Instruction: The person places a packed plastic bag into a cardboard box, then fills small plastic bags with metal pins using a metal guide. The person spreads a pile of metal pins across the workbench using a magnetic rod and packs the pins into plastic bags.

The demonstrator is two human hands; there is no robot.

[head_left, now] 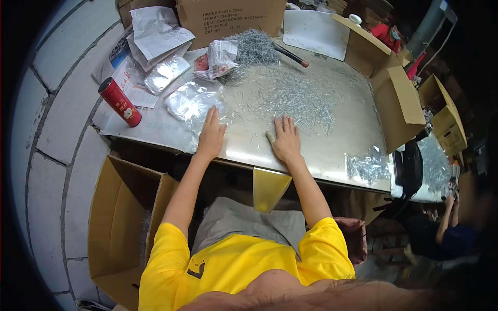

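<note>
My left hand (pixel 211 136) lies flat on the metal tabletop (pixel 244 142), fingers spread, at the edge of some clear plastic bags (pixel 189 103). To its right, my right hand (pixel 285 139) rests palm down with its fingers apart; its thumb has a pale covering. Just beyond the right fingertips lies a loose spread of small metal pins (pixel 306 101). A denser heap of pins (pixel 253 46) sits farther back, beside a crumpled printed bag (pixel 222 57). Neither hand holds anything.
A red canister (pixel 120 102) stands at the left, near papers (pixel 155 31). A dark marker-like stick (pixel 290 55) lies at the back. Filled plastic bags (pixel 367 166) are at the right. An open carton (pixel 124 217) stands below left. Another person (pixel 451 228) is at far right.
</note>
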